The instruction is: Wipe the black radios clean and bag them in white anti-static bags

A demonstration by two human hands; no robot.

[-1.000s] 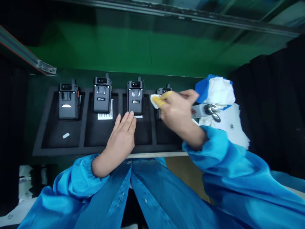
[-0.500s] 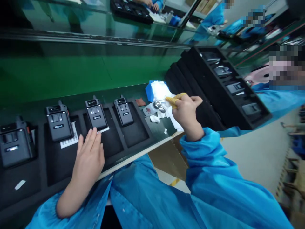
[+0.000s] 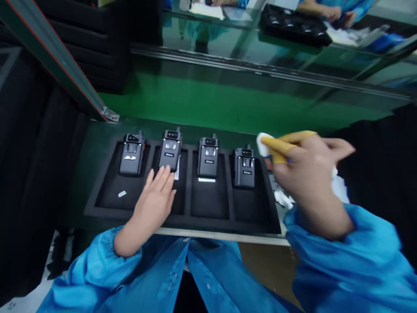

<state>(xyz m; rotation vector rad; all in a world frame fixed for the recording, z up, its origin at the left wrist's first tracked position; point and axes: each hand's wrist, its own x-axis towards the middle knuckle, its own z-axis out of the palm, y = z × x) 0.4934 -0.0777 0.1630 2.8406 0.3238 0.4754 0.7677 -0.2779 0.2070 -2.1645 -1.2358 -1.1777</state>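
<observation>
while right fingers [image 3: 279, 147] pinch wipe [image 3: 262, 144] | second-left radio [image 3: 169, 150] abuts left fingers [image 3: 164, 177]

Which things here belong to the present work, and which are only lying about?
Probably part of the work:
four radios
black tray under them
white wipe in the right hand

Seemingly just lying about:
white slip in the tray
crumpled tissue beside the tray

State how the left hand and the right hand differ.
The left hand has uncovered fingers, while the right hand wears yellow finger covers. The left hand lies with fingers extended at the lower end of the second radio from the left; the right hand pinches a white wad near the right end of the black tray. Both emerge from blue sleeves.
</observation>
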